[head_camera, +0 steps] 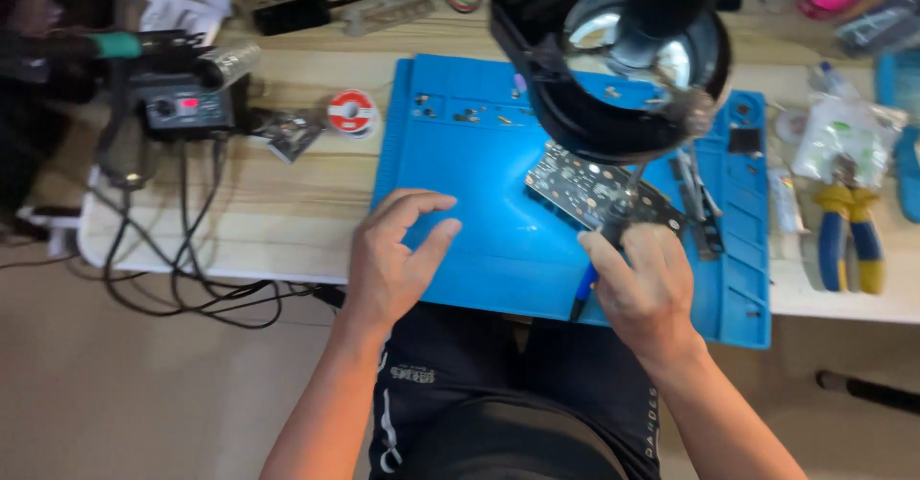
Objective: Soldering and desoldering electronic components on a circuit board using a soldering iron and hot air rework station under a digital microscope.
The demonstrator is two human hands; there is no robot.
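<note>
My left hand [393, 255] rests on the near left part of a blue work mat [479, 154], fingers spread, holding nothing. My right hand [644, 284] is closed around a slim tool with a blue handle [583, 293]; its tip end is hidden by my fingers. Just beyond that hand a black circuit board [594, 188] lies tilted on the mat, with small pale parts on it. A round black magnifier lamp [623, 54] hangs over the far side of the mat, above the board.
A soldering station with a red display [187, 106] and tangled black cables [192, 269] sit at the left. A solder spool [351, 113] lies near the mat. Yellow-and-blue pliers [848, 236], tweezers [698, 202] and plastic bags [843, 135] are at the right.
</note>
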